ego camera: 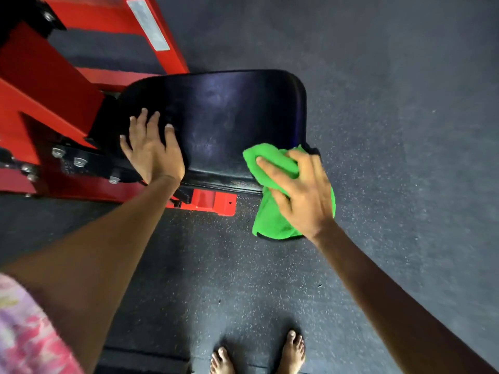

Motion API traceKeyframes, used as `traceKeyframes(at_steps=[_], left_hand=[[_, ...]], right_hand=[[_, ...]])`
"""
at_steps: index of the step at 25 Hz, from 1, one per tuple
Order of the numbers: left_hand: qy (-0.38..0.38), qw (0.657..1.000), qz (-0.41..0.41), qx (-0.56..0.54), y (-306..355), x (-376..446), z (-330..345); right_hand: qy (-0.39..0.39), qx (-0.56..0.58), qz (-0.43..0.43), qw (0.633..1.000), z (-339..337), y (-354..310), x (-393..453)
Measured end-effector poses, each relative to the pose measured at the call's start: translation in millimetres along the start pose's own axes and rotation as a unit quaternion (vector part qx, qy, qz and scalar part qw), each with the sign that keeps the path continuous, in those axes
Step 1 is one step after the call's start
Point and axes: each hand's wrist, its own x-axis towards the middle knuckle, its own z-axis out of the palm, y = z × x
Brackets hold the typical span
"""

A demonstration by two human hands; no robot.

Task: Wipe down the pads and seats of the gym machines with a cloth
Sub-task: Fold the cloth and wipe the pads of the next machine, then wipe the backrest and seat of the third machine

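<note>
light: dim overall, floor (405,103) dark | sheen: soft bluish glare on the black seat (221,112) between and above the hands | color: green cloth (272,211) under the right hand (299,190) looks oversaturated | blur: patterned sleeve (24,325) below the left hand (151,149) smeared | distortion: wide-angle stretch on both forearms toward the edges

The scene was viewed through a single wide-angle camera worn on the head, aimed steeply down and slightly forward. The black seat (216,117) was held close, just above the middle of the picture. The red frame (40,85) was cut off by the edge left of the seat, the speckled floor (391,103) filled the right, and bare feet (259,354) were caught below it.
</note>
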Motion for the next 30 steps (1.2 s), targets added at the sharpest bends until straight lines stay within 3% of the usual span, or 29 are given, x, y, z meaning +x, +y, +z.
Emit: traceKeyframes(at_steps=[6, 8, 11, 13, 15, 18, 21, 22, 24, 27, 30], left_hand=[[-0.018, 1.000, 0.001, 0.011, 1, 1, -2], [-0.045, 0.998, -0.007, 0.034, 5, 3, -4], [-0.124, 0.990, -0.009, 0.058, 7, 5, -12], [-0.195, 0.980, -0.019, 0.017, 9, 11, -29], [-0.265, 0.960, -0.049, -0.070, 20, 12, -52], [-0.380, 0.895, -0.087, -0.215, 59, -31, -90], [-0.537, 0.761, -0.123, -0.342, 111, -85, -126], [-0.542, 0.735, -0.126, -0.387, 126, -97, -139], [-0.488, 0.727, -0.136, -0.463, 150, -103, -173], [-0.434, 0.749, -0.125, -0.486, 168, -88, -232], [-0.474, 0.762, -0.044, -0.439, 187, -73, -300]], right_hand=[[-0.098, -0.005, 0.271, 0.957, -6, 26, 83], [-0.122, -0.041, 0.274, 0.953, -3, 26, 97], [-0.094, -0.022, 0.314, 0.944, -3, 7, 81], [-0.092, -0.019, 0.322, 0.942, -12, -5, 60], [-0.155, 0.006, 0.299, 0.942, -27, -12, 42], [-0.235, 0.089, 0.287, 0.924, -68, -27, 33], [-0.200, 0.084, 0.231, 0.949, -123, -60, 42], [-0.190, 0.099, 0.211, 0.954, -142, -73, 47], [-0.183, 0.167, 0.190, 0.950, -182, -88, 63], [-0.141, 0.251, 0.255, 0.923, -254, -84, 90], [-0.213, 0.296, 0.264, 0.893, -323, -85, 103]])
